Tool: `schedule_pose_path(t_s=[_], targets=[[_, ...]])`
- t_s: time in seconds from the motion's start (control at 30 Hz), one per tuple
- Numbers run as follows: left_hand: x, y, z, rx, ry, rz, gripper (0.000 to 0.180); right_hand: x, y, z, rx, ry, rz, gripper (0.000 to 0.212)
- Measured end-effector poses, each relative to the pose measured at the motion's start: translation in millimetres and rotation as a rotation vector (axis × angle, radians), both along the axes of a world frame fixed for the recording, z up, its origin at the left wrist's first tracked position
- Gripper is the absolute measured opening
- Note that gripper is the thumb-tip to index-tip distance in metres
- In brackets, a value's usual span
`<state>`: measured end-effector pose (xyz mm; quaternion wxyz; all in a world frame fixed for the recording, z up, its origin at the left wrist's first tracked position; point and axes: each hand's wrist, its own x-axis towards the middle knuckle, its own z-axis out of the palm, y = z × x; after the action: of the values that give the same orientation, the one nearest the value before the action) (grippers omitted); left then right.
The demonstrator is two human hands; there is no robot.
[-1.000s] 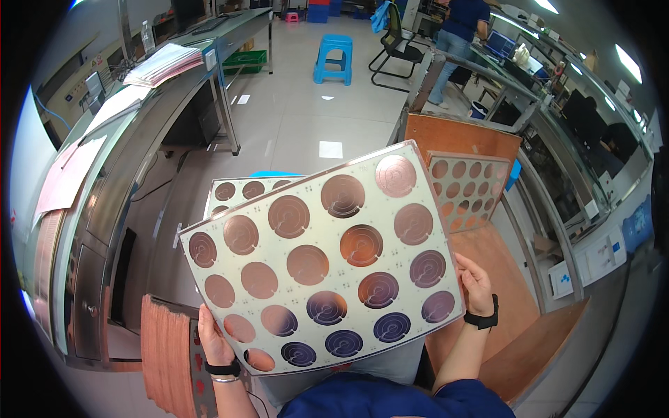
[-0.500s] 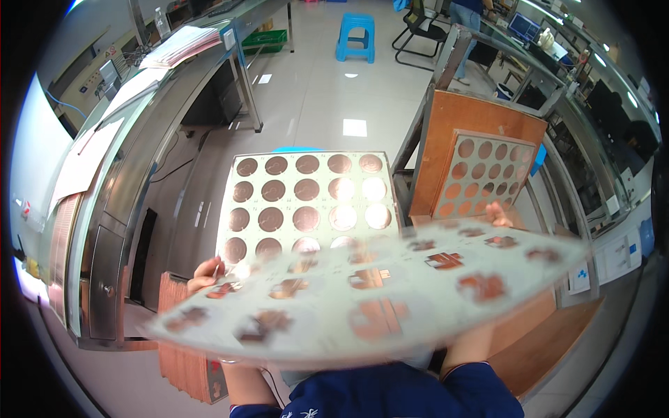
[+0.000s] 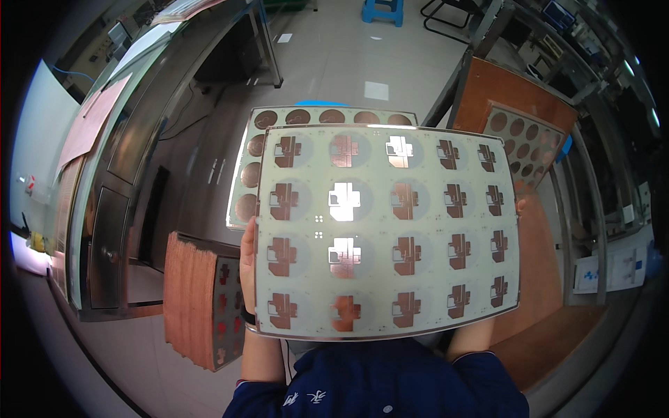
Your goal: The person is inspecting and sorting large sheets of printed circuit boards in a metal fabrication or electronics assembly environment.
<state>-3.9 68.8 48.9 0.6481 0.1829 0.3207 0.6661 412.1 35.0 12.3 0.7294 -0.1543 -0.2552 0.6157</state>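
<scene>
A pale circuit board panel point(image 3: 373, 230) with rows of copper-coloured patterns is held up in front of me, its patterned face turned toward me. My left hand point(image 3: 247, 251) grips its left edge, most of the fingers hidden behind it. At the right edge only a little of my right hand point(image 3: 520, 202) shows, holding that side. Behind the raised panel lies another panel point(image 3: 245, 167) with round copper discs, partly covered by it.
To the left stands a stack of panels point(image 3: 189, 299) with reddish-brown edges. On the right, a wooden rack point(image 3: 512, 87) holds a disc-patterned panel point(image 3: 528, 139). A metal workbench point(image 3: 104, 244) runs along the left, and a blue stool point(image 3: 382, 10) stands on the far floor.
The held panel has swung from a blurred, nearly flat tilt to facing me squarely, now covering much of the panel behind. The whole view has shifted, with the background higher in the picture.
</scene>
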Motion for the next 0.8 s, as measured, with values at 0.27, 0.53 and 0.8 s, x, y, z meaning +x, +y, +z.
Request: schedule_pose_path(t_s=[0.27, 0.53, 0.8], targets=[[-33.2, -2.0, -46.4, 0.168, -0.251, -0.123, 0.039, -25.3, -13.8, 39.0, -0.369, -0.142, -0.027, 0.040], [-12.3, -3.0, -63.4, -0.169, -0.328, -0.237, 0.046, -69.6, -4.4, 9.6, -0.430, -0.248, -0.170, 0.033], [26.9, -18.9, -40.3, -0.044, -0.270, -0.257, 0.058, -145.0, 0.9, 13.3, -0.310, -0.102, -0.108, 0.039]])
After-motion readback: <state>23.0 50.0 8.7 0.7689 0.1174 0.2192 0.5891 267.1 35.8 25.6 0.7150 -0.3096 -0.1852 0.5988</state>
